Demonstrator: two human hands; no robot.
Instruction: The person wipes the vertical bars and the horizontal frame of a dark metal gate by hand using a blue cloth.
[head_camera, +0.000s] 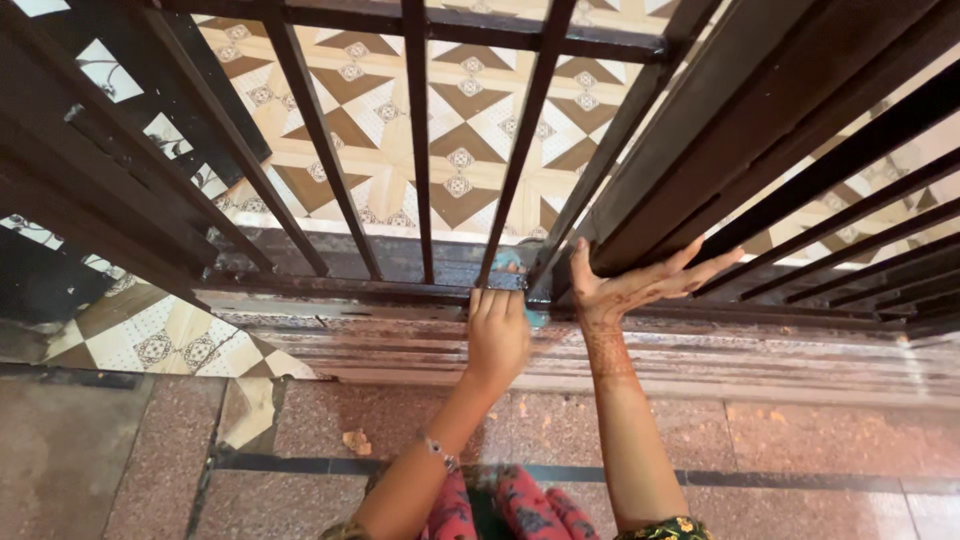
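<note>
Head view looked down at two bare hands working at the bottom of a dark metal gate (420, 150). Left hand (497, 335) was curled down over a blue cloth (508, 263), fingers bent and pressed together on top of it, knuckles toward the camera. Cloth sat against the gate's bottom rail (340, 262), right at the foot of one upright bar; only a small blue patch showed above the fingers and another bit at the hand's right edge. A thin bracelet (438, 452) sat on the left wrist. Right hand (630, 285) was flat and open, fingers stretched and slightly spread, palm resting on the lower frame of the swung-open gate leaf (800, 180), thumb pointing up along the frame edge. It held nothing. Reddish-brown henna pattern (607, 350) ran over the right wrist and palm. Both hands were just beside each other, not touching. Below the rail lay a worn stone threshold (760, 365) with streaky marks. Nearer the camera was speckled reddish floor (820, 440) with a dark inlaid strip. Beyond the bars, patterned brown and cream tiles (470, 130) covered the ground. Red flowered clothing (510, 505) showed at the bottom edge between the forearms.
</note>
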